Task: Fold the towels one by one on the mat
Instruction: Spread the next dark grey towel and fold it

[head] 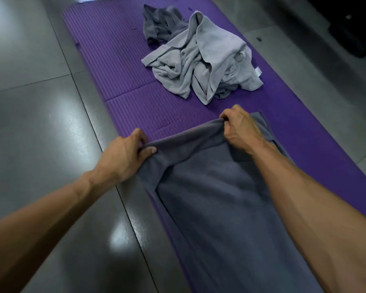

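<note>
A dark blue-grey towel [216, 208] lies stretched along the near part of the purple mat [118, 66]. My left hand [125, 157] pinches its far left corner, lifted off the mat. My right hand [239, 125] grips the far edge near the right corner, also raised, with a second layer of the towel showing flat beneath it. Farther up the mat a crumpled light grey towel [201, 60] lies in a heap. Behind it sits a bunched darker grey towel [159, 24].
Glossy grey floor tiles [40, 123] surround the mat on the left and right. A dark object [355, 28] stands at the far right corner, off the mat.
</note>
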Available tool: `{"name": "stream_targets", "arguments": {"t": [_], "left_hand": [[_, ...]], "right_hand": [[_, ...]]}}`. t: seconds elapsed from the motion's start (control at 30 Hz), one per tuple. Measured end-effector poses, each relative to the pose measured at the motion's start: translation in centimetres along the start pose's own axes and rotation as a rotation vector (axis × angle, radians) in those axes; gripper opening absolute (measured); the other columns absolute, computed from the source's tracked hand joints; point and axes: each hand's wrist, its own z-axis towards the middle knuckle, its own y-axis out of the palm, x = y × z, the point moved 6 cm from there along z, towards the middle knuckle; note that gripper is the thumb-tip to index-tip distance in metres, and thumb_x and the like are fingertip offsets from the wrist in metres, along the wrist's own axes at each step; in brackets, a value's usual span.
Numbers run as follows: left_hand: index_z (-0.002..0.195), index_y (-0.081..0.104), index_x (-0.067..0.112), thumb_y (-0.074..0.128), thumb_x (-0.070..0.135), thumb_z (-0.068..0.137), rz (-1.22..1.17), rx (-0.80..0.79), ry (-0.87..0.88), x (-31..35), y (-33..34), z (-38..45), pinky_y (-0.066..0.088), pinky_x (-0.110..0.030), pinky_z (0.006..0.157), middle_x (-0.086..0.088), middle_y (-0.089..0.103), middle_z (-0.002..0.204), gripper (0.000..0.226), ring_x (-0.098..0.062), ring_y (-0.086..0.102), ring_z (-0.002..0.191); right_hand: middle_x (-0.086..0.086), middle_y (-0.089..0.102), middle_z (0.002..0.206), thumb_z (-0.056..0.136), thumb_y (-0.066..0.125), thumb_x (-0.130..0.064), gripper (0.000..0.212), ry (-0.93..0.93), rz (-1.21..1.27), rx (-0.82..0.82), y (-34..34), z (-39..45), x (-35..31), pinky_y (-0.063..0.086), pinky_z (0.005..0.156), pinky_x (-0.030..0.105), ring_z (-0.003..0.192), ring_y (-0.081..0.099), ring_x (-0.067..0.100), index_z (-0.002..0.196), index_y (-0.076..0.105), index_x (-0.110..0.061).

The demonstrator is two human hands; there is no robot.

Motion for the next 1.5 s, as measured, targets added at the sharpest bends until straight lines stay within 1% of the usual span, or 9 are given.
{"name": "stream_targets", "arguments": {"t": [0.1, 0.17, 0.43, 0.7, 1.0, 1.13, 1.27, 1.37, 1.5], "left_hand": [[0.118, 0.05, 0.014, 0.056, 0.045, 0.092, 0.15, 0.158, 0.062, -0.1, -0.6, 0.5, 0.046, -0.039, 0.072, -0.01, 0.059, 0.097, 0.04, -0.031, 0.057, 0.09], [0.107, 0.057, 0.014, 0.053, 0.045, 0.087, 0.185, 0.261, 0.207, 1.9, 0.0, -0.6, 0.049, -0.042, 0.072, -0.008, 0.056, 0.094, 0.037, -0.03, 0.055, 0.087], [0.099, 0.063, 0.013, 0.044, 0.024, 0.083, 0.235, 0.147, 0.28, 3.6, 3.5, -1.3, 0.053, -0.04, 0.069, -0.006, 0.059, 0.088, 0.027, -0.029, 0.06, 0.084], [0.097, 0.065, 0.02, 0.051, 0.026, 0.086, 0.089, 0.187, 0.288, 3.3, 3.1, -2.9, 0.048, -0.031, 0.053, 0.001, 0.056, 0.091, 0.019, -0.018, 0.058, 0.077], [0.081, 0.06, 0.019, 0.044, 0.039, 0.094, 0.183, 0.089, 0.479, 3.9, 3.7, -3.6, 0.048, -0.034, 0.063, 0.005, 0.054, 0.077, 0.029, -0.016, 0.053, 0.071], [0.098, 0.062, 0.014, 0.036, 0.037, 0.098, 0.206, 0.238, 0.231, 3.1, 2.0, -0.4, 0.044, -0.042, 0.072, -0.005, 0.057, 0.095, 0.035, -0.027, 0.052, 0.086], [0.097, 0.064, 0.013, 0.047, 0.04, 0.094, 0.362, 0.134, 0.048, 2.1, 2.6, 2.5, 0.043, -0.045, 0.076, -0.009, 0.059, 0.099, 0.032, -0.03, 0.052, 0.092], [0.084, 0.055, 0.013, 0.039, 0.04, 0.097, 0.331, 0.131, 0.088, 2.8, 2.7, 2.1, 0.045, -0.043, 0.066, -0.008, 0.057, 0.084, 0.034, -0.03, 0.052, 0.08], [0.09, 0.036, 0.019, 0.023, 0.046, 0.098, 0.1, 0.14, 0.015, 2.6, 2.0, 2.1, 0.04, -0.034, 0.057, 0.009, 0.046, 0.061, 0.031, -0.023, 0.053, 0.06]], "right_hand": [[0.011, 0.044, 0.13, 0.079, 0.056, -0.009, 0.052, 0.007, 0.123, 0.032, 0.3, -1.0, -0.1, 0.048, 0.089, 0.043, 0.107, 0.054, 0.029, 0.131, 0.048, -0.008], [0.008, 0.048, 0.118, 0.072, 0.06, -0.015, 0.045, -0.073, 0.088, 0.131, 0.1, -2.4, 0.2, 0.048, 0.081, 0.043, 0.098, 0.055, 0.026, 0.116, 0.053, -0.009], [0.014, 0.059, 0.081, 0.082, 0.062, -0.004, 0.002, -0.196, -0.338, 0.242, 1.5, -3.7, 1.4, 0.042, 0.066, 0.043, 0.076, 0.057, 0.034, 0.083, 0.062, -0.006], [0.012, 0.06, 0.095, 0.086, 0.062, -0.012, 0.012, -0.178, -0.402, 0.193, 1.3, -4.0, 3.2, 0.038, 0.071, 0.044, 0.086, 0.054, 0.033, 0.098, 0.064, -0.01], [0.008, 0.059, 0.093, 0.085, 0.042, -0.025, 0.03, -0.213, -0.363, 0.181, 0.2, -7.0, 4.8, 0.037, 0.07, 0.041, 0.084, 0.055, 0.031, 0.09, 0.068, -0.01], [0.014, 0.057, 0.113, 0.096, 0.045, -0.03, 0.03, 0.105, -0.213, 0.208, -1.7, -4.4, 6.6, 0.041, 0.083, 0.047, 0.105, 0.05, 0.036, 0.109, 0.064, -0.009], [0.019, 0.053, 0.128, 0.097, 0.048, -0.032, 0.033, 0.626, 0.012, 0.104, -1.8, 0.0, 12.6, 0.04, 0.098, 0.051, 0.123, 0.046, 0.039, 0.118, 0.059, -0.009], [0.008, 0.058, 0.093, 0.089, 0.057, -0.032, 0.026, 0.7, 0.211, 0.036, -0.5, 1.4, 14.8, 0.046, 0.085, 0.041, 0.093, 0.057, 0.026, 0.066, 0.054, -0.021], [0.012, 0.065, 0.105, 0.093, 0.058, -0.02, 0.007, 0.621, 0.314, 0.212, -2.4, 3.3, 14.4, 0.047, 0.088, 0.038, 0.1, 0.06, 0.029, 0.089, 0.061, -0.015]]}}
